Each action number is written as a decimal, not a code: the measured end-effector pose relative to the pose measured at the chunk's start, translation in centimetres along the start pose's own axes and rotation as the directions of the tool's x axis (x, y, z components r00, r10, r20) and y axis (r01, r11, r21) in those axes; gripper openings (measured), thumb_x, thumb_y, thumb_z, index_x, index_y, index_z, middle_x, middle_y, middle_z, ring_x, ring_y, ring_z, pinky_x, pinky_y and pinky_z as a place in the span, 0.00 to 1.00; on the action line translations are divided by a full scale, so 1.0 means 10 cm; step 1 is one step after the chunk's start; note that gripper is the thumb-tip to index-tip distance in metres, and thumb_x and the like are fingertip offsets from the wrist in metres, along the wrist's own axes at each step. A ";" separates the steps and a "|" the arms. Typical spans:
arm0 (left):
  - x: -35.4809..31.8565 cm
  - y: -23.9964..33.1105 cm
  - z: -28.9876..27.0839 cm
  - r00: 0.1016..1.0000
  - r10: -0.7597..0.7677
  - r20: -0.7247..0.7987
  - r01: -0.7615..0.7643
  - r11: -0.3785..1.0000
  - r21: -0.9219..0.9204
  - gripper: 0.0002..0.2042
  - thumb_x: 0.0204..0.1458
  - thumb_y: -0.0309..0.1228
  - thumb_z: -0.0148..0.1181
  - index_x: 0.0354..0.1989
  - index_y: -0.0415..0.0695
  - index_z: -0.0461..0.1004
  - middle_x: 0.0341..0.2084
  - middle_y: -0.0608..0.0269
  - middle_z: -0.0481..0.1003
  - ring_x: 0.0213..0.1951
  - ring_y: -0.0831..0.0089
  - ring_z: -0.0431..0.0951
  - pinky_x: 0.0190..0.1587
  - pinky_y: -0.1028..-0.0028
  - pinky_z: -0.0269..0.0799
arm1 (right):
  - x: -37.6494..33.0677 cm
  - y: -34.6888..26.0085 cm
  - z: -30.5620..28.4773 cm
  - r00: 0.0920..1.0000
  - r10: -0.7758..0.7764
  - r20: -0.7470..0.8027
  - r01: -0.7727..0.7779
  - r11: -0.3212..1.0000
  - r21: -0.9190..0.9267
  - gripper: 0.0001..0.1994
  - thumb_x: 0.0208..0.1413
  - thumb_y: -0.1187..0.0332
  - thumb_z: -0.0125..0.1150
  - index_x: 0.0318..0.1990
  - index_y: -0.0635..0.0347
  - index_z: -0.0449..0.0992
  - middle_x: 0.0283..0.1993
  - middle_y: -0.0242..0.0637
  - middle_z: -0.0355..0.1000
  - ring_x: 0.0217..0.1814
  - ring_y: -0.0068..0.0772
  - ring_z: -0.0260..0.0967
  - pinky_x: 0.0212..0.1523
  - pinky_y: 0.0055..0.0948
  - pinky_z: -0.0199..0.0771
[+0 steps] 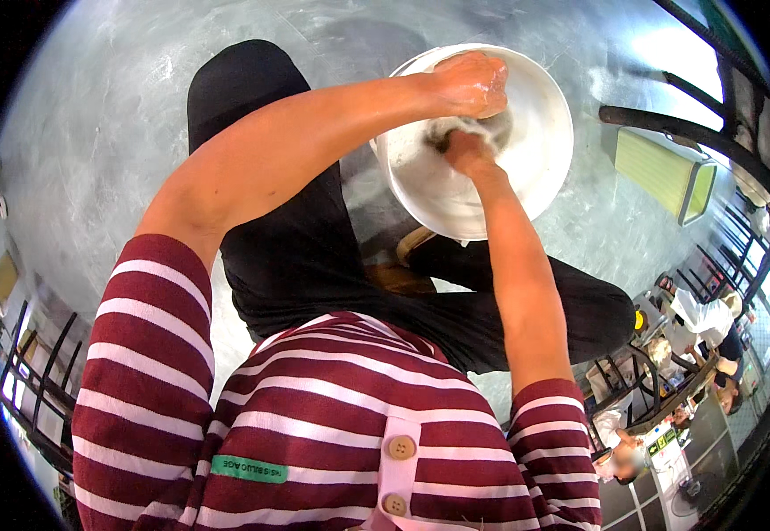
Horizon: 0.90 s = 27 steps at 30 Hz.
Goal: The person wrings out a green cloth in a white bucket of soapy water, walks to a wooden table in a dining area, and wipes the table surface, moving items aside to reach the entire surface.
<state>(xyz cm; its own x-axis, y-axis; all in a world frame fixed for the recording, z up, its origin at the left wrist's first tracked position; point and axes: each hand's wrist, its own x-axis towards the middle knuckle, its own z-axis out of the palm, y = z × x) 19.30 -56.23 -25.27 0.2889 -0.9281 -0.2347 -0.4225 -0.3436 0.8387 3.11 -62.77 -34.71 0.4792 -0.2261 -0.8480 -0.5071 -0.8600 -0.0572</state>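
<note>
Mottled grey floor (pixel 93 159), white bucket (pixel 540 168), green bin (pixel 655 173)

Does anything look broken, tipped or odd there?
Nothing clearly stands out. The white bucket beneath the left hand and right hand shows no visible damage. The pale-green bin looks tilted, but that may just be fisheye distortion.

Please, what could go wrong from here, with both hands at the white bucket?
Splashing: the left hand glistens wet over the white bucket, and the right hand is blurred inside it, so drops may reach the smooth grey floor and make it slippery.
Tipping: the bucket stands close to the person's legs in black trousers, so a knock from a leg might tilt it.
</note>
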 end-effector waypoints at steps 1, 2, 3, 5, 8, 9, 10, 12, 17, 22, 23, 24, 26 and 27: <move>0.00 0.03 -0.01 0.999 -0.047 0.027 0.046 0.999 0.016 0.13 0.44 0.29 0.51 0.31 0.30 0.73 0.25 0.38 0.74 0.31 0.45 0.75 0.37 0.54 0.70 | -0.07 0.03 -0.05 0.990 0.074 -0.124 -0.068 0.996 0.048 0.15 0.56 0.68 0.47 0.44 0.61 0.78 0.50 0.50 0.74 0.55 0.49 0.71 0.53 0.43 0.71; 0.00 0.02 -0.02 0.999 -0.030 0.045 0.030 1.000 0.005 0.13 0.44 0.30 0.51 0.31 0.30 0.73 0.24 0.38 0.74 0.31 0.46 0.75 0.37 0.54 0.70 | -0.09 0.01 -0.09 0.973 0.141 -0.182 -0.121 0.986 0.112 0.14 0.57 0.67 0.47 0.43 0.59 0.79 0.50 0.50 0.74 0.54 0.50 0.72 0.52 0.44 0.72; -0.01 0.01 -0.03 0.998 -0.020 0.060 0.021 1.000 -0.009 0.13 0.43 0.30 0.51 0.31 0.30 0.73 0.24 0.38 0.73 0.31 0.47 0.75 0.37 0.54 0.69 | -0.12 -0.02 -0.13 0.950 0.207 -0.235 -0.168 0.970 0.178 0.14 0.57 0.66 0.47 0.42 0.57 0.79 0.49 0.50 0.74 0.53 0.51 0.72 0.51 0.44 0.73; -0.01 0.05 -0.03 0.996 0.004 0.089 -0.002 1.000 -0.024 0.13 0.43 0.30 0.52 0.30 0.31 0.74 0.23 0.39 0.73 0.30 0.48 0.75 0.36 0.55 0.70 | -0.13 -0.01 -0.16 0.975 -0.055 -0.216 0.056 0.998 0.001 0.12 0.56 0.67 0.48 0.36 0.56 0.81 0.44 0.51 0.75 0.48 0.51 0.74 0.48 0.44 0.74; -0.05 0.07 -0.06 0.992 0.017 0.123 -0.013 0.999 -0.030 0.12 0.42 0.30 0.52 0.27 0.32 0.75 0.22 0.41 0.74 0.29 0.49 0.75 0.34 0.55 0.70 | -0.07 0.15 -0.24 0.949 -0.309 -0.059 0.307 0.951 -0.045 0.11 0.53 0.67 0.51 0.37 0.55 0.81 0.45 0.46 0.76 0.48 0.48 0.74 0.49 0.42 0.73; -0.07 0.05 -0.08 0.992 0.014 0.126 -0.011 1.000 -0.026 0.11 0.42 0.30 0.52 0.26 0.32 0.75 0.22 0.41 0.74 0.29 0.50 0.75 0.34 0.56 0.70 | -0.14 0.22 -0.32 0.963 -0.238 -0.125 0.252 0.961 0.111 0.11 0.51 0.68 0.53 0.38 0.57 0.81 0.44 0.45 0.77 0.48 0.47 0.73 0.51 0.40 0.72; -0.06 0.06 -0.10 0.991 0.019 0.135 -0.016 1.000 -0.027 0.11 0.41 0.30 0.53 0.26 0.33 0.75 0.21 0.42 0.74 0.29 0.50 0.76 0.33 0.56 0.70 | -0.25 0.23 -0.41 0.971 -0.104 -0.216 0.141 0.977 0.162 0.10 0.52 0.68 0.53 0.36 0.55 0.82 0.44 0.44 0.77 0.47 0.47 0.74 0.50 0.41 0.72; -0.06 0.09 -0.11 0.987 0.039 0.157 -0.034 0.999 -0.036 0.11 0.41 0.30 0.53 0.24 0.33 0.76 0.21 0.43 0.74 0.28 0.51 0.76 0.32 0.56 0.70 | -0.26 0.42 -0.32 0.937 -0.039 -0.348 0.140 0.952 0.271 0.11 0.51 0.68 0.54 0.37 0.50 0.83 0.41 0.44 0.77 0.41 0.42 0.75 0.47 0.37 0.72; -0.06 0.08 -0.13 0.985 -0.001 0.175 0.005 1.000 -0.019 0.10 0.40 0.30 0.54 0.22 0.35 0.78 0.21 0.45 0.75 0.29 0.53 0.77 0.32 0.58 0.72 | -1.04 0.19 -0.90 0.934 -0.034 -0.356 0.294 0.636 0.713 0.17 0.46 0.74 0.53 0.44 0.54 0.82 0.40 0.38 0.78 0.37 0.28 0.71 0.44 0.28 0.70; 0.05 0.02 0.04 0.987 -0.115 0.114 0.112 0.993 0.032 0.13 0.46 0.32 0.53 0.32 0.37 0.80 0.32 0.44 0.78 0.39 0.52 0.78 0.41 0.59 0.73 | -1.90 0.02 -1.21 0.854 0.050 -0.518 0.503 0.176 0.846 0.23 0.45 0.79 0.55 0.53 0.70 0.74 0.53 0.40 0.72 0.55 0.29 0.66 0.57 0.27 0.64; 0.04 0.07 0.00 0.982 -0.143 0.124 0.139 0.989 0.043 0.13 0.47 0.32 0.53 0.34 0.37 0.80 0.35 0.43 0.78 0.41 0.51 0.78 0.43 0.58 0.73 | -2.02 0.00 -1.23 0.833 0.069 -0.549 0.540 0.114 0.834 0.23 0.45 0.80 0.55 0.53 0.71 0.73 0.54 0.41 0.71 0.57 0.30 0.65 0.58 0.27 0.63; 0.01 0.09 -0.06 0.981 -0.119 0.151 0.119 0.993 0.014 0.13 0.48 0.32 0.52 0.35 0.37 0.80 0.36 0.43 0.78 0.41 0.51 0.78 0.43 0.58 0.73 | -2.12 -0.02 -1.25 0.811 0.088 -0.578 0.576 0.052 0.816 0.24 0.44 0.81 0.55 0.54 0.72 0.72 0.55 0.42 0.70 0.59 0.31 0.64 0.59 0.27 0.62; 0.01 0.10 -0.08 0.984 -0.095 0.154 0.095 0.995 0.008 0.13 0.48 0.32 0.52 0.35 0.37 0.80 0.36 0.44 0.78 0.41 0.51 0.78 0.43 0.58 0.73 | -2.17 0.02 -1.25 0.772 0.101 -0.628 0.634 -0.051 0.771 0.23 0.46 0.81 0.56 0.55 0.71 0.72 0.57 0.42 0.69 0.61 0.32 0.63 0.59 0.27 0.62; 0.01 0.09 -0.08 0.984 -0.095 0.147 0.095 0.995 0.011 0.13 0.48 0.32 0.52 0.34 0.37 0.80 0.35 0.44 0.78 0.41 0.51 0.78 0.43 0.58 0.73 | -2.10 0.06 -1.20 0.760 0.144 -0.634 0.631 0.071 0.773 0.23 0.47 0.79 0.56 0.54 0.71 0.72 0.57 0.42 0.69 0.61 0.31 0.63 0.59 0.27 0.62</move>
<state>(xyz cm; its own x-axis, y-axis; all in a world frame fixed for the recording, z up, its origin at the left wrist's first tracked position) 19.62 -56.51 -24.13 0.1980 -0.9021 -0.3835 -0.4024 -0.4316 0.8073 1.36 -64.07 -10.63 0.7449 -0.5859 -0.3192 -0.2874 0.1499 -0.9460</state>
